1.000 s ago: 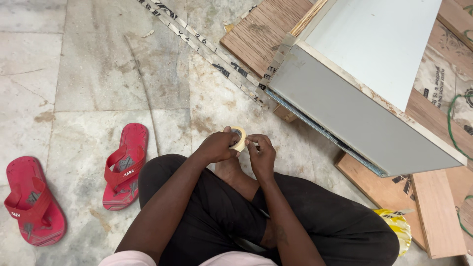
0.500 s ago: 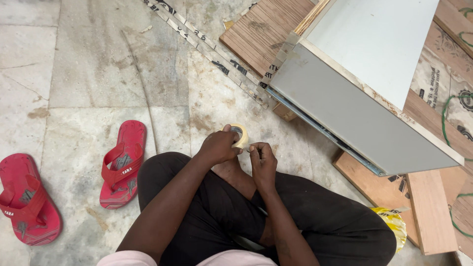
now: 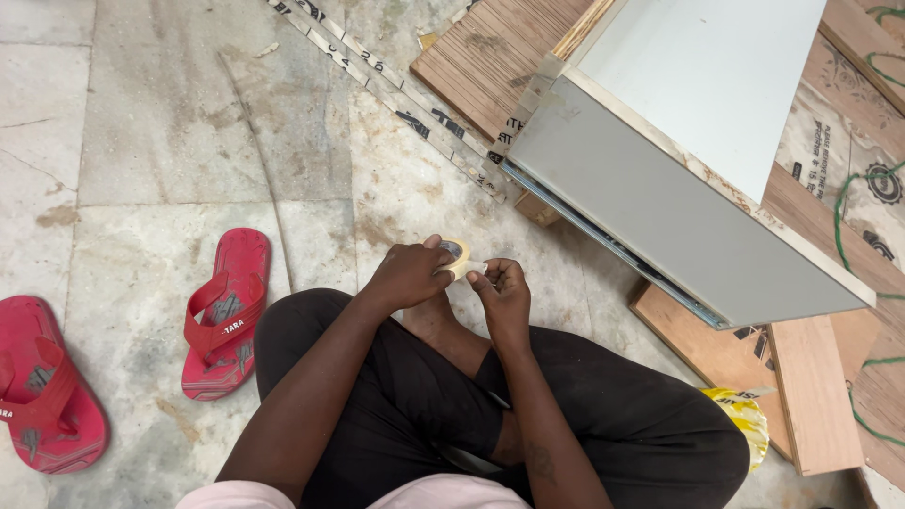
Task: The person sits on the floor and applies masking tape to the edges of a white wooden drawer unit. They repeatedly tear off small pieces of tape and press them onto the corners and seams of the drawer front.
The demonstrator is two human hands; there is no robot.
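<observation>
The left hand (image 3: 407, 275) has its grip closed around a small roll of pale tape (image 3: 455, 254), held above the marble floor (image 3: 170, 141) in front of the crossed legs. The right hand (image 3: 502, 294) pinches the loose tape end just beside the roll. A grey cabinet panel (image 3: 660, 207) lies near, to the right; two red sandals (image 3: 224, 311) rest at the left

Two red sandals (image 3: 224, 316) (image 3: 42, 386) lie apart on the marble floor (image 3: 141, 141), at left. Grey box (image 3: 688, 160) rests on plywood boards (image 3: 490, 57) at right, printed strips (image 3: 396, 90) running diagonally beside it. Yellow bag (image 3: 740, 415) near a wood plank (image 3: 815, 391); green cord (image 3: 848, 236) at right edge.
</observation>
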